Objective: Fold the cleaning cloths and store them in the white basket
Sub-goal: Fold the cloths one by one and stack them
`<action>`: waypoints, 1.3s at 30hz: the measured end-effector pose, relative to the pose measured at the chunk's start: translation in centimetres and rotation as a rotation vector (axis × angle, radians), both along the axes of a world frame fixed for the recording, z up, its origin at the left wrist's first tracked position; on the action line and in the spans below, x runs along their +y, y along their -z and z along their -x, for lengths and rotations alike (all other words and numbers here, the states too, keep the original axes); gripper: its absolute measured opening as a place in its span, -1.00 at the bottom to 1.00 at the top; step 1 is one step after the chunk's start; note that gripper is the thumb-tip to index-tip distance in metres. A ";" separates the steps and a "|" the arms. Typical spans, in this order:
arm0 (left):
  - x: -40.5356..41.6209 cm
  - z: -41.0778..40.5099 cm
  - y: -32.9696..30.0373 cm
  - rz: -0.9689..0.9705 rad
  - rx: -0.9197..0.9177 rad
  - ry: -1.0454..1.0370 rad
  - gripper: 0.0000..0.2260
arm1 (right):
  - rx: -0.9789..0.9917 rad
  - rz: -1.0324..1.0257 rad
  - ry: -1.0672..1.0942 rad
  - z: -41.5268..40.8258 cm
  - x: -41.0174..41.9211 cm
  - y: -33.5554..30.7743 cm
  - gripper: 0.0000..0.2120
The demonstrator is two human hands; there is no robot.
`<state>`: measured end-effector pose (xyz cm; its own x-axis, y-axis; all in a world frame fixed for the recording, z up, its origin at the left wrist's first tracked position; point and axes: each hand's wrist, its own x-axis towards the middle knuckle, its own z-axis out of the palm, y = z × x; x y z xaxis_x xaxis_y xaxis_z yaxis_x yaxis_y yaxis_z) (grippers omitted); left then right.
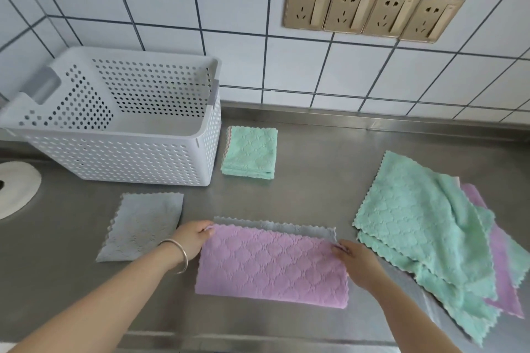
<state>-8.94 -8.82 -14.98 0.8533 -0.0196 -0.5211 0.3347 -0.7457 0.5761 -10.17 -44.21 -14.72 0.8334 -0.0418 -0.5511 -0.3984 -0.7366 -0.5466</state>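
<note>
A pink cloth [272,266] with a grey underside lies folded in half on the steel counter in front of me. My left hand [190,239] pinches its upper left corner and my right hand [358,261] pinches its upper right corner. A strip of the grey side shows along the far edge. The white perforated basket [120,152] stands at the back left with nothing visible inside. A folded green cloth [249,153] lies right beside it. A folded grey cloth [143,226] lies left of my left hand. A heap of unfolded green and pink cloths [424,226] lies to the right.
The steel counter [315,180] meets a white tiled wall with several gold sockets [372,11]. A round white object [14,188] sits at the left edge of the counter.
</note>
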 end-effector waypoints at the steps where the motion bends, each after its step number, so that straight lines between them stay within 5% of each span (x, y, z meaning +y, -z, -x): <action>1: -0.3 -0.4 0.2 -0.022 -0.002 -0.017 -0.75 | 0.001 0.007 0.003 -0.4 0.2 0.2 -0.76; 17: -1.7 -3.0 1.4 -0.313 -0.044 -0.014 -0.79 | -0.027 0.179 0.078 -2.8 0.7 2.0 -0.72; 22: -2.3 -2.6 1.2 -0.560 -0.114 -0.025 -0.79 | -0.019 0.119 0.306 -2.9 0.5 2.7 -0.62; 24: -2.7 -1.9 1.1 -0.632 -0.277 -0.029 -0.85 | -0.074 -0.024 0.457 -2.5 0.4 2.5 -0.64; 27: -4.3 -1.2 1.8 -0.557 -0.521 0.099 -0.70 | -0.188 -0.111 0.613 -0.7 0.5 1.8 -0.72; 31: -9.0 0.6 2.8 -0.483 -0.645 0.618 -0.55 | -0.151 0.044 0.498 3.5 2.0 1.4 -0.62; 34: -10.9 1.8 4.6 -0.561 -0.548 0.822 -0.37 | -0.087 0.151 0.405 5.8 3.8 2.0 -0.55; 39: -10.7 1.9 6.1 -0.510 -0.398 0.838 -0.16 | 0.018 0.356 0.310 6.1 4.5 2.3 -0.57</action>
